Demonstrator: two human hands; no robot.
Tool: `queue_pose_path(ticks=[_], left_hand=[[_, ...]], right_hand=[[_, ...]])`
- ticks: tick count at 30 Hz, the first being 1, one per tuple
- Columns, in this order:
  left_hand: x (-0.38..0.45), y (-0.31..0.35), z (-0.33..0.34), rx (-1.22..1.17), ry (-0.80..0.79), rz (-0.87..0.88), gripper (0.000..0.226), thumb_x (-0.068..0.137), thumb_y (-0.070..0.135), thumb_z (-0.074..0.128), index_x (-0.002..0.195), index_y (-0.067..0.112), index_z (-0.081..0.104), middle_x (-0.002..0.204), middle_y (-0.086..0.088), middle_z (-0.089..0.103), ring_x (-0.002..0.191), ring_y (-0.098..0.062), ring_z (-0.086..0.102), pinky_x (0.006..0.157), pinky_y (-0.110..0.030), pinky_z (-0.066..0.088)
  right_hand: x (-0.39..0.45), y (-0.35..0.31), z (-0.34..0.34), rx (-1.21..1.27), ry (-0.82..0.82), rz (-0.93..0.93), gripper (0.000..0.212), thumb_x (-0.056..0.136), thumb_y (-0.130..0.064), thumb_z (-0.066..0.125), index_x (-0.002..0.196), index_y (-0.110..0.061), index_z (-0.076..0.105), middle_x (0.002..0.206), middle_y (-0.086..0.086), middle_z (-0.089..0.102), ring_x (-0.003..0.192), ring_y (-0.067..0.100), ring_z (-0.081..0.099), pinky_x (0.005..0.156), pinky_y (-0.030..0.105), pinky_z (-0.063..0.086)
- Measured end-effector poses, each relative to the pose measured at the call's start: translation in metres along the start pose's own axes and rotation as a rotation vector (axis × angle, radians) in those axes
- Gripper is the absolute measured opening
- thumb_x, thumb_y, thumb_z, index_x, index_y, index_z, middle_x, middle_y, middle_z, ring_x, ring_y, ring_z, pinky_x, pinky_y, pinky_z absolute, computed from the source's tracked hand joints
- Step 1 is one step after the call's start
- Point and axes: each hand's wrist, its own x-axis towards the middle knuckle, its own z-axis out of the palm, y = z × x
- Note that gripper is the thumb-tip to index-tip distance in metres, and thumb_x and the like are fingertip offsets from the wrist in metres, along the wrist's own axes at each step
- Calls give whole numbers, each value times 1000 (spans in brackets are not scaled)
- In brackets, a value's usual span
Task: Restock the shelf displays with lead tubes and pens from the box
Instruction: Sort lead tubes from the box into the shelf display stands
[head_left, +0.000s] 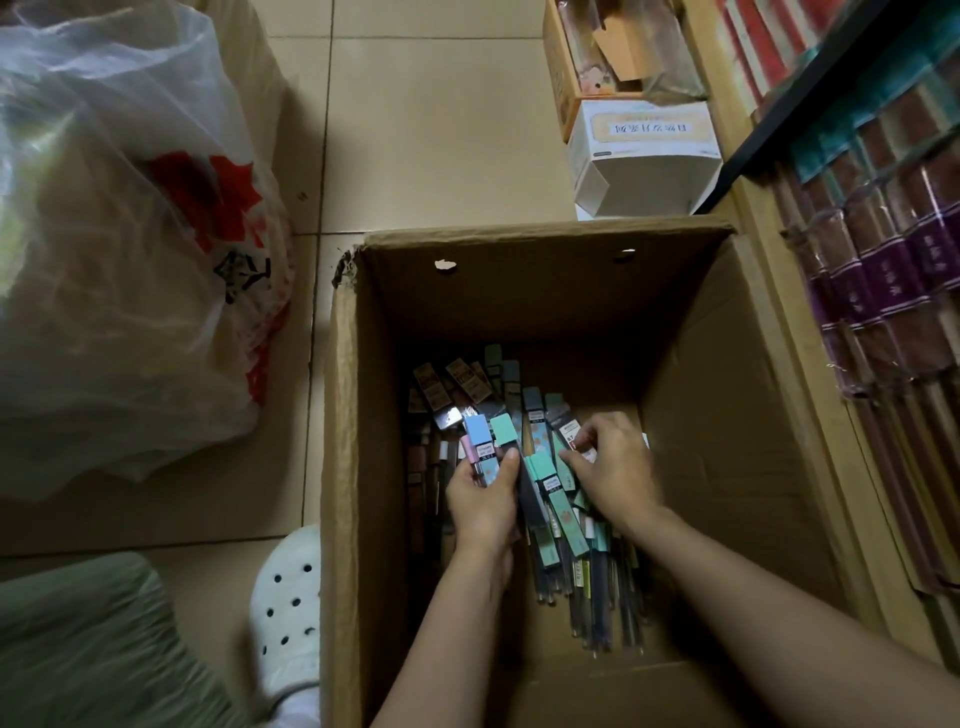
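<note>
A tall open cardboard box (727, 395) stands on the floor in front of me. Its bottom holds a heap of lead tubes and pens (556, 525) with teal, blue and grey caps. My left hand (485, 506) reaches into the box and grips a small bunch of lead tubes (488, 441), blue-capped and teal-capped, standing upright. My right hand (613, 470) is beside it, fingers curled and pinching a tube in the heap. The shelf display is at the right edge of view.
A shelf (893, 291) packed with wrapped brown and purple stock runs along the right. A white carton (644, 156) and an open brown carton (613, 47) sit behind the box. A big plastic bag (119, 249) lies at left. My white shoe (288, 608) touches the box.
</note>
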Motion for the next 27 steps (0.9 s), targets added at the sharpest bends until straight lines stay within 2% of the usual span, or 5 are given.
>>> queue_pose_path(ticks=[9,14,18,23,27], left_hand=[[-26,18,2,160,-124,61,21,93,20,63,113,15,62,103,-6,72,91,-23,71,81,-49,59],[-65,41,11,308,-272,211,14,92,21,64,105,19,64,95,1,71,84,-12,69,64,-29,58],[-107,82,32,408,-380,373,13,92,20,65,104,15,65,89,1,70,72,-5,66,58,-20,50],[-172,138,70,558,-691,519,20,90,14,66,109,9,65,88,-3,71,71,-6,70,59,-21,55],[-224,168,104,740,-888,586,29,89,22,68,114,10,64,89,-8,70,71,-18,64,58,-28,51]], right_hand=[[-18,-19,-22,385,50,245,29,88,-6,67,104,-16,45,87,-2,56,84,20,62,60,24,47],[-41,-36,-81,619,48,188,63,85,3,67,136,-23,41,88,-6,57,80,11,60,60,19,47],[-66,-50,-159,588,159,39,44,84,2,68,115,-23,50,88,-8,59,82,9,63,60,16,52],[-114,-53,-253,473,394,-15,31,87,-14,69,107,-29,49,94,-8,63,90,16,66,83,42,57],[-157,-49,-315,331,620,-52,23,90,-19,67,103,-27,50,97,-7,63,85,7,62,65,23,50]])
